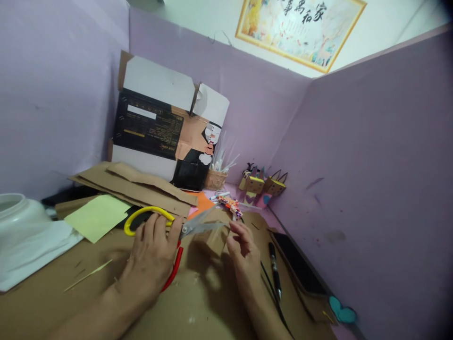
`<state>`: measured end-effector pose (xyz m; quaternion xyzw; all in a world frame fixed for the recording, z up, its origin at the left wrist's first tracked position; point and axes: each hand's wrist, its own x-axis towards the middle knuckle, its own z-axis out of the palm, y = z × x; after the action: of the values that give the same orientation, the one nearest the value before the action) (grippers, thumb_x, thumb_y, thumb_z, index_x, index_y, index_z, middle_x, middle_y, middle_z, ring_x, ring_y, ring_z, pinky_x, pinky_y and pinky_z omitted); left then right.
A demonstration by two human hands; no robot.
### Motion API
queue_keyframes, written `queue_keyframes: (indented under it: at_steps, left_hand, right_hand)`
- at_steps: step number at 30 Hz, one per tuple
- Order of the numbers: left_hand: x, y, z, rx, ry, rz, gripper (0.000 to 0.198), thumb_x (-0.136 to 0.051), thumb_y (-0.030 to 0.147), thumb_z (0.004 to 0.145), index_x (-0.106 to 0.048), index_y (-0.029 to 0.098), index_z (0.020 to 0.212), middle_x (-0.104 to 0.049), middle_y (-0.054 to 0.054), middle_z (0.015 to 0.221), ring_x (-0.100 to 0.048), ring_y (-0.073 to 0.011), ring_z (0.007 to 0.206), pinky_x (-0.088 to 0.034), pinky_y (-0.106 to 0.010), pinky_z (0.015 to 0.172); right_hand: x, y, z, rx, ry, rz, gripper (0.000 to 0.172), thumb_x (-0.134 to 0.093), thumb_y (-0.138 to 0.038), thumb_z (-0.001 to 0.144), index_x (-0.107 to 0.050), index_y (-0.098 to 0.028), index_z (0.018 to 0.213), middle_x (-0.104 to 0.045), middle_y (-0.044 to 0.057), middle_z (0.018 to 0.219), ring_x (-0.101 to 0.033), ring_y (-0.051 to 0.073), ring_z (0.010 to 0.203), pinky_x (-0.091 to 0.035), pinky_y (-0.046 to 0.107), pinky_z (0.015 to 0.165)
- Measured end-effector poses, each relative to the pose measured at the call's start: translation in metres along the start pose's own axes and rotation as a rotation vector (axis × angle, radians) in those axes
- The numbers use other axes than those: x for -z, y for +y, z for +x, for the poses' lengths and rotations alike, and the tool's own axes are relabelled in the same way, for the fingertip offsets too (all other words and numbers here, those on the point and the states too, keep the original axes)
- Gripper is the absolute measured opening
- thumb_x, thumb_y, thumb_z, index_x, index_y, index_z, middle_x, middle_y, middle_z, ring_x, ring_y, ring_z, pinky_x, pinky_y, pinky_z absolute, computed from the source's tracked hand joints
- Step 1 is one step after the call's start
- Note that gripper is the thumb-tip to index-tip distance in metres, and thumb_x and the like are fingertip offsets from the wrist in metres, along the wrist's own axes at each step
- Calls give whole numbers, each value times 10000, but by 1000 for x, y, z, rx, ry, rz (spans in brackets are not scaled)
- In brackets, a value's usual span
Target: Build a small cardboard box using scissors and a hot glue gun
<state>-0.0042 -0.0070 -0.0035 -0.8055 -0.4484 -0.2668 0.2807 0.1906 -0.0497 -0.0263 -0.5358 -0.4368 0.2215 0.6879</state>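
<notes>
The scissors (185, 230) have smooth metal blades (205, 228) and plastic handles (177, 264). The surface (198, 307) is mostly matt brown cardboard. At left, the white jar (26, 212) looks smooth and glossy, the pale green sheet (97, 217) matt paper.

We count two hands (152, 250) (245, 252), one pair of scissors (184, 229), one black pen (274, 271), one white jar (23, 217), one teal heart (342, 311), one framed picture (297, 33) and one light green sheet (97, 218).

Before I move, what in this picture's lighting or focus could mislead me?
Head view: the right hand and scissors look slightly soft; shadow darkens the cardboard sheet beside that hand; small print on the black-and-white box is too blurred to read; the framed picture looks slanted, so perhaps judge angles warily.
</notes>
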Motion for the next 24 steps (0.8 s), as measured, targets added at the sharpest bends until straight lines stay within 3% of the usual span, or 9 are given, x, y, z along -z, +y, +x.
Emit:
queue_keyframes:
  at_steps: [2, 4, 8, 11, 14, 18, 20, 22, 24]
  left_hand:
    - [5, 5, 1, 27, -1, 51, 407, -378, 47, 847, -553, 96, 1211, -558, -239, 1051, -526, -379, 1031, -463, -490, 798]
    - [8, 11, 2, 31, -2, 76, 426, -395, 49, 845, -520, 102, 1249, -552, -236, 1061, -524, -381, 1038, -463, -495, 798]
    - [5, 21, 0, 19, 18, 114, 449, -477, 98, 837, -480, 125, 1285, -537, -210, 1083, -505, -377, 1070, -455, -488, 830]
    - [1, 27, -3, -12, 44, 149, 479, -506, 124, 831, -448, 133, 1306, -532, -201, 1089, -496, -370, 1082, -437, -487, 863]
    - [-3, 28, -2, -22, 87, 163, 470, -505, 139, 834, -444, 133, 1300, -524, -207, 1089, -498, -366, 1069, -433, -480, 858]
    - [-6, 3, 10, 51, 52, 125, 419, -418, 108, 852, -481, 136, 1265, -522, -215, 1065, -496, -373, 1052, -433, -466, 827]
    - [-9, -20, 19, 235, -44, 42, 405, -376, 121, 857, -489, 98, 1245, -541, -194, 963, -513, -368, 1003, -436, -471, 812]
    - [-13, -42, 25, 381, -150, -169, 398, -374, 170, 855, -473, 69, 1227, -559, -194, 968, -529, -354, 974, -451, -453, 789]
    - [-19, -58, 28, 517, -261, -482, 416, -405, 218, 830, -445, 114, 1231, -587, -147, 953, -571, -307, 906, -480, -402, 732]
  right_hand:
    - [-2, -11, -3, -6, 23, -65, 252, -655, -427, 742, -703, -211, 861, -667, 50, 851, -587, 222, 817, -442, 349, 767]
    - [-7, -23, -6, 24, 52, -138, 215, -665, -418, 719, -701, -211, 768, -644, 31, 733, -552, 205, 705, -421, 325, 675]
    - [-19, -36, -6, 89, -14, -189, 193, -694, -401, 646, -666, -222, 579, -602, 15, 608, -498, 196, 624, -369, 315, 622]
    - [-23, -36, -4, 16, -17, -186, 314, -657, -418, 672, -560, -212, 456, -522, -6, 511, -467, 178, 572, -352, 315, 630]
    - [-24, -34, -5, -52, -29, -168, 338, -589, -418, 725, -535, -198, 475, -511, -2, 531, -470, 174, 577, -351, 301, 606]
    - [-14, -34, -9, 29, -72, -173, 323, -525, -405, 772, -510, -189, 533, -475, -15, 558, -452, 156, 582, -327, 269, 559]
    - [-4, -32, -7, 49, 58, -163, 367, -473, -428, 805, -405, -207, 520, -364, -45, 536, -371, 129, 533, -281, 254, 513]
    - [7, -25, -2, 0, 270, -178, 401, -452, -433, 818, -309, -223, 507, -255, -65, 519, -280, 114, 498, -235, 253, 487]
    - [14, -14, 5, -46, 295, -206, 330, -509, -394, 773, -374, -217, 529, -317, -61, 523, -323, 120, 512, -268, 255, 502]
